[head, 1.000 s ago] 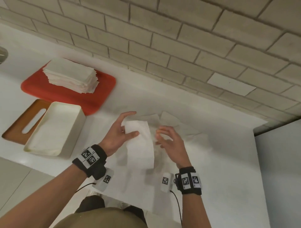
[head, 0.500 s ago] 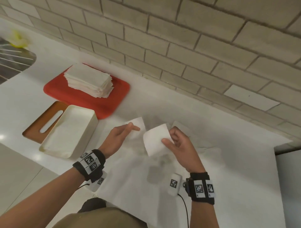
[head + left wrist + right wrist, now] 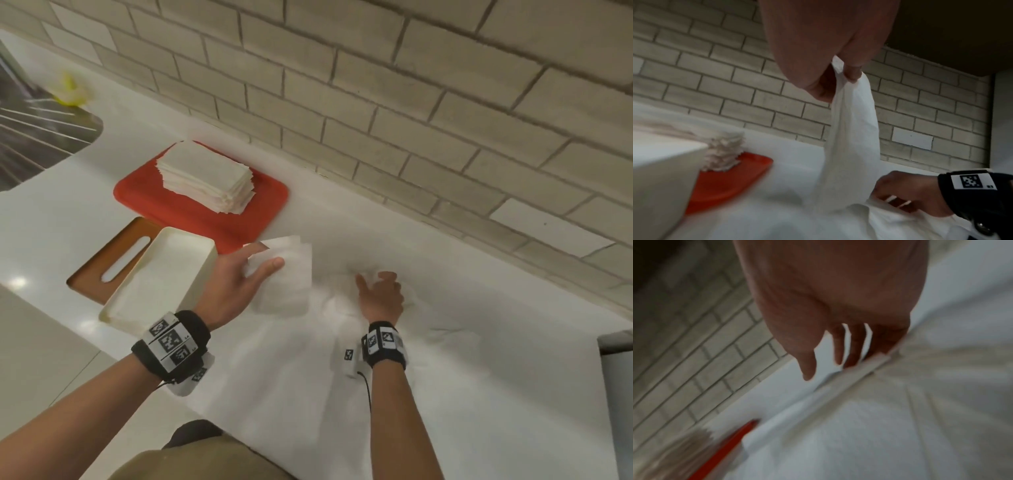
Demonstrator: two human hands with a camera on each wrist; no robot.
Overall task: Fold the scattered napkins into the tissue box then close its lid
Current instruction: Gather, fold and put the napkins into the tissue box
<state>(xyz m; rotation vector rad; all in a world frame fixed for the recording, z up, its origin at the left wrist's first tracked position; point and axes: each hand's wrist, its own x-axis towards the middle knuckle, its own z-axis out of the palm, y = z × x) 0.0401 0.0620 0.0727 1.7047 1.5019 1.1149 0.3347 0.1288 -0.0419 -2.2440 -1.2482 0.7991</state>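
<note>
A folded napkin (image 3: 284, 274) is pinched in the left hand (image 3: 236, 287) just beside the open tissue box (image 3: 161, 277) near the worktop's front edge, and could unfold if carried loosely, while the right hand (image 3: 382, 296), fingers relaxed, rests on loose napkins (image 3: 342, 305).

A wall of pale beige bricks with grey mortar (image 3: 376, 102), one smooth white rectangular plate (image 3: 551, 228) set into it, rises behind a glossy white tabletop (image 3: 445, 394) that catches light glare at its left, where a metal sink (image 3: 41, 126) is sunk in.
</note>
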